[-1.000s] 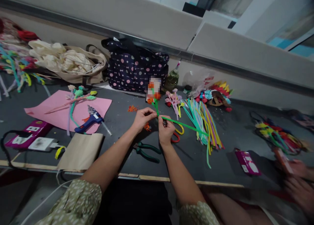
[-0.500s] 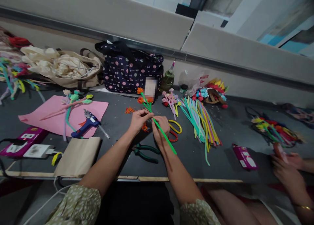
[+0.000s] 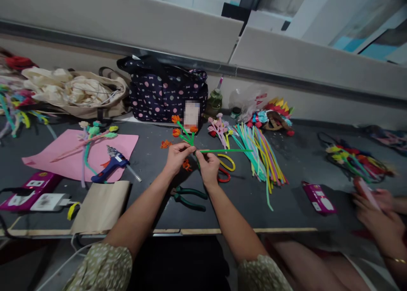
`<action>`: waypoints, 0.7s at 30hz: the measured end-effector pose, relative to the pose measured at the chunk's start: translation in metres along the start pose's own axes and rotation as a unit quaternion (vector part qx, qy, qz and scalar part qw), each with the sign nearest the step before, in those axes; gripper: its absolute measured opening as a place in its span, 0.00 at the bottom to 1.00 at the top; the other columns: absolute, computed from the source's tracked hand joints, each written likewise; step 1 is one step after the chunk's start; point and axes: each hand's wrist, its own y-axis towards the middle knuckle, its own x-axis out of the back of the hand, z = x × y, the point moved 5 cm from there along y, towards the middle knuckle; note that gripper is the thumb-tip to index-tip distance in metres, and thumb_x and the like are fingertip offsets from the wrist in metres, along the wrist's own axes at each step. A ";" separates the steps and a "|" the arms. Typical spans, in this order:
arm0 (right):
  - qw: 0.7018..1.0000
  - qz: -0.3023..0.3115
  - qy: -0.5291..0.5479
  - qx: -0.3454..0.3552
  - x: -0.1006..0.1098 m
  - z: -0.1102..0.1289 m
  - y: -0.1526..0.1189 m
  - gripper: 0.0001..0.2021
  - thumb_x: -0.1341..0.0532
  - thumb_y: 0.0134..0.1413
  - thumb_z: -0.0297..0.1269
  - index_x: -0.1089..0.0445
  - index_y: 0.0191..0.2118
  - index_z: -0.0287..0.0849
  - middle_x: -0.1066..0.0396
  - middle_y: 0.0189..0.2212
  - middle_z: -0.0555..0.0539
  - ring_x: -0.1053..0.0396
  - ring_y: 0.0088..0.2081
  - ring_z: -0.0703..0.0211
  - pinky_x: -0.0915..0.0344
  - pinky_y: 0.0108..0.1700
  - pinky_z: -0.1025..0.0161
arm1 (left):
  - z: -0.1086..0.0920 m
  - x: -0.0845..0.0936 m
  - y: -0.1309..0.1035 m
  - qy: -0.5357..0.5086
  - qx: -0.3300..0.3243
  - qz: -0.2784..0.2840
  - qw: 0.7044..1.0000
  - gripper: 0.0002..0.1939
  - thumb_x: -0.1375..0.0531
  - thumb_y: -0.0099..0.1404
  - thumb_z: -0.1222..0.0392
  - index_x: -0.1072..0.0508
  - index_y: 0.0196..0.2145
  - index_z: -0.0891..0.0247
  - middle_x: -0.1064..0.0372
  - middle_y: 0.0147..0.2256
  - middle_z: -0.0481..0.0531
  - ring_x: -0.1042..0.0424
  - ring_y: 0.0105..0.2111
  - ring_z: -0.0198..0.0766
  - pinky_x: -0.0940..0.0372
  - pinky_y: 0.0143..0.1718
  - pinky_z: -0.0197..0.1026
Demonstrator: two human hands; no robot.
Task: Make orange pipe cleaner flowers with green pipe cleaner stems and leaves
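My left hand (image 3: 177, 159) pinches the joined green stems of a small pipe-cleaner flower bunch (image 3: 192, 137), which has three orange heads pointing up and away. Beside it, my right hand (image 3: 208, 167) is closed with its thumb and finger at the same join, on a green pipe cleaner (image 3: 230, 151). That strand sticks out to the right, nearly level. Below the hands lie green-handled pliers (image 3: 190, 198). Scissors (image 3: 226, 163) with yellow and red handles are partly hidden behind my right hand. Loose orange bits (image 3: 165, 144) rest on the table near my left hand.
Bundled pipe cleaners (image 3: 262, 155) lie to the right, near finished pink flowers (image 3: 218, 126). Leftward are a blue glue gun (image 3: 112, 166), pink paper (image 3: 54, 153) and a brown paper bag (image 3: 101, 206). A dotted bag (image 3: 165, 92) stands behind. Another person's hands (image 3: 375, 210) hold a phone at right.
The loose green strand has swung from pointing down towards me to pointing right. My right hand has turned, and both hands stay at the stem join. The camera view has shifted slightly.
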 end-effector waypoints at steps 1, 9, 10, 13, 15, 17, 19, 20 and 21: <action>0.999 0.002 0.031 -0.023 -0.001 -0.003 0.000 0.12 0.37 0.47 0.44 0.26 0.30 0.39 0.27 0.25 0.49 0.33 0.27 0.62 0.36 0.34 0.64 | 0.000 0.000 0.000 -0.001 0.001 0.003 1.000 0.11 0.33 0.50 0.55 0.25 0.23 0.66 0.31 0.23 0.48 0.36 0.24 0.31 0.41 0.29 0.35; 0.965 0.037 0.224 -0.127 -0.012 -0.004 0.000 0.09 0.34 0.43 0.41 0.27 0.27 0.39 0.28 0.22 0.52 0.33 0.26 0.65 0.35 0.35 0.64 | 0.001 0.001 -0.001 -0.043 0.020 0.019 0.999 0.10 0.32 0.48 0.56 0.25 0.23 0.66 0.32 0.22 0.47 0.35 0.24 0.31 0.39 0.29 0.35; 0.962 0.043 0.232 -0.139 -0.012 -0.003 0.000 0.09 0.34 0.42 0.40 0.27 0.26 0.40 0.28 0.22 0.52 0.32 0.25 0.64 0.35 0.35 0.63 | 0.001 0.000 -0.001 -0.050 0.023 0.023 0.998 0.10 0.32 0.49 0.56 0.25 0.23 0.66 0.32 0.22 0.47 0.34 0.23 0.31 0.39 0.28 0.35; 0.951 0.064 0.252 -0.167 -0.014 -0.001 -0.001 0.09 0.33 0.41 0.40 0.28 0.26 0.40 0.28 0.20 0.52 0.32 0.24 0.64 0.33 0.35 0.63 | 0.000 0.000 -0.002 -0.072 0.029 0.035 0.996 0.09 0.32 0.49 0.57 0.26 0.23 0.66 0.32 0.22 0.47 0.34 0.23 0.31 0.37 0.27 0.35; 0.945 0.082 0.263 -0.176 -0.014 0.000 -0.002 0.08 0.34 0.41 0.40 0.28 0.26 0.40 0.28 0.20 0.52 0.31 0.24 0.63 0.33 0.35 0.63 | -0.002 -0.001 -0.003 -0.078 0.031 0.042 0.996 0.09 0.32 0.48 0.57 0.25 0.23 0.66 0.31 0.23 0.48 0.33 0.23 0.31 0.36 0.27 0.35; 0.942 0.099 0.267 -0.180 -0.015 -0.001 -0.003 0.08 0.34 0.43 0.40 0.29 0.27 0.40 0.28 0.20 0.52 0.31 0.24 0.63 0.32 0.34 0.63 | -0.004 -0.002 -0.004 -0.079 0.036 0.050 0.995 0.09 0.32 0.48 0.57 0.25 0.23 0.66 0.31 0.24 0.49 0.33 0.23 0.31 0.36 0.26 0.35; 0.941 0.111 0.261 -0.187 -0.015 -0.002 -0.004 0.09 0.34 0.43 0.40 0.29 0.27 0.41 0.28 0.21 0.51 0.30 0.24 0.63 0.32 0.33 0.63 | -0.005 -0.002 -0.005 -0.077 0.044 0.055 0.995 0.10 0.32 0.48 0.56 0.25 0.23 0.66 0.30 0.24 0.49 0.33 0.23 0.32 0.35 0.25 0.35; 0.940 0.115 0.257 -0.190 -0.015 -0.002 -0.005 0.09 0.34 0.43 0.41 0.30 0.28 0.41 0.27 0.21 0.51 0.30 0.24 0.63 0.32 0.32 0.63 | -0.005 -0.003 -0.005 -0.074 0.046 0.056 0.995 0.10 0.32 0.47 0.56 0.25 0.22 0.66 0.30 0.24 0.50 0.33 0.23 0.32 0.35 0.25 0.35; 0.940 0.120 0.254 -0.192 -0.016 -0.002 -0.005 0.09 0.34 0.44 0.41 0.30 0.28 0.41 0.27 0.22 0.51 0.30 0.24 0.63 0.32 0.32 0.63 | -0.005 -0.002 -0.005 -0.071 0.047 0.058 0.995 0.11 0.31 0.47 0.56 0.25 0.22 0.66 0.30 0.23 0.50 0.33 0.23 0.32 0.35 0.24 0.35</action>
